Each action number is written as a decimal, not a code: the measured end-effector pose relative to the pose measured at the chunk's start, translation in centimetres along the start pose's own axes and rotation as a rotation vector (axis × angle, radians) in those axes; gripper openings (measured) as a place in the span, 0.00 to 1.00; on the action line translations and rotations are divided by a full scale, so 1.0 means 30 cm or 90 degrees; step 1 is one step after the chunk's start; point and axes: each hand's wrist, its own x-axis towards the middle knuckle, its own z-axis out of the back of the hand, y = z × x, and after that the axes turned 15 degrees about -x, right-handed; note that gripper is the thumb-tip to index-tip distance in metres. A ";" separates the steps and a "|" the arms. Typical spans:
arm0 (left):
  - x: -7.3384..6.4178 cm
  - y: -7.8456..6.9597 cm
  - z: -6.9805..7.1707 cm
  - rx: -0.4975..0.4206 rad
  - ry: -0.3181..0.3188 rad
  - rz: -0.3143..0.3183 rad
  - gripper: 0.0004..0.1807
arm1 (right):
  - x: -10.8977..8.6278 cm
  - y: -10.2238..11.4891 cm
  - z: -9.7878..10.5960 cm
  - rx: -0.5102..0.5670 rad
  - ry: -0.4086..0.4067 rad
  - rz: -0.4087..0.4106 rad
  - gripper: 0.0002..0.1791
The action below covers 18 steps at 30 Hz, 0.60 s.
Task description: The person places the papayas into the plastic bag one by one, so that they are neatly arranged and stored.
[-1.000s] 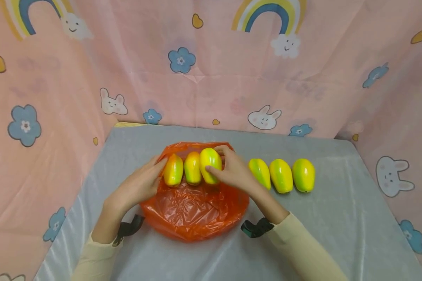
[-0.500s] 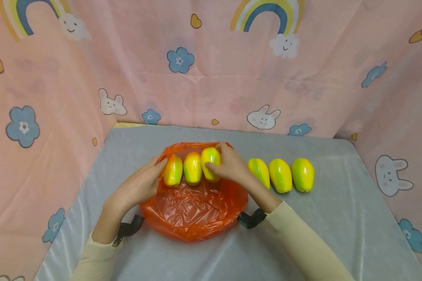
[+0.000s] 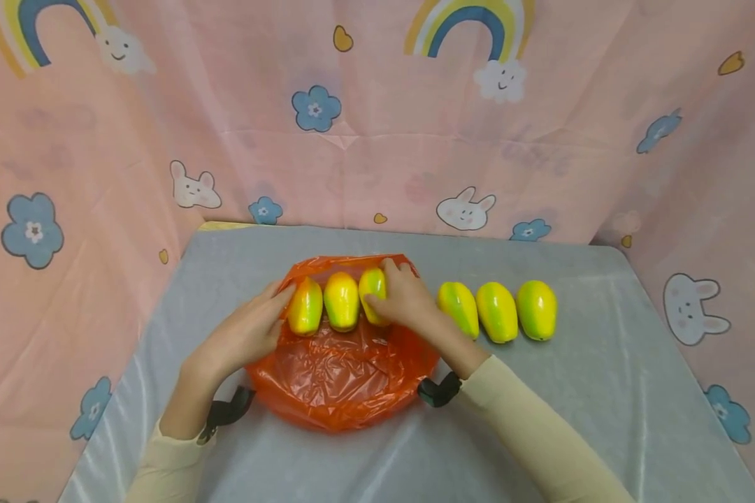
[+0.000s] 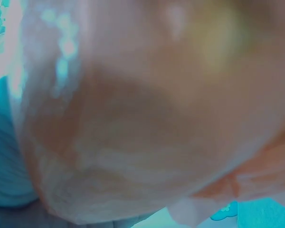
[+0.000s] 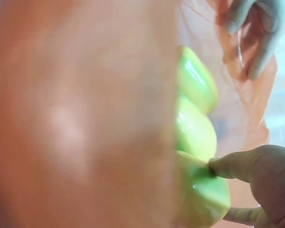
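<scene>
Red plastic bag (image 3: 330,384) holds three yellow-green fruits (image 3: 342,302) side by side.

Pink backdrop (image 3: 377,168) with rainbows (image 3: 468,14), bunnies (image 3: 465,214), blue flowers (image 3: 317,109), grey tablecloth (image 3: 591,412)

Pink fabric (image 3: 377,164) hangs across the back and down both sides, printed with rainbows (image 3: 469,15) along the top of the frame, smiling clouds (image 3: 502,80), blue flowers (image 3: 316,109), rabbit heads (image 3: 465,211) and small yellow hearts (image 3: 343,39). A grey cloth (image 3: 604,398) covers the table below, catching pale light toward the lower left, with a yellowish strip (image 3: 223,226) showing at its far left corner.
</scene>
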 end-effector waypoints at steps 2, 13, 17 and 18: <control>0.001 0.000 0.000 -0.002 -0.002 0.001 0.37 | 0.002 0.006 -0.002 -0.028 0.003 0.000 0.42; -0.001 0.006 0.007 0.007 0.002 0.007 0.36 | 0.026 0.028 0.008 -0.117 0.049 0.021 0.39; 0.003 0.009 0.005 0.010 0.001 0.006 0.36 | 0.036 0.026 0.004 -0.132 0.074 0.019 0.38; 0.004 0.011 0.003 0.008 0.001 0.006 0.36 | 0.039 0.026 0.002 -0.135 0.078 0.018 0.38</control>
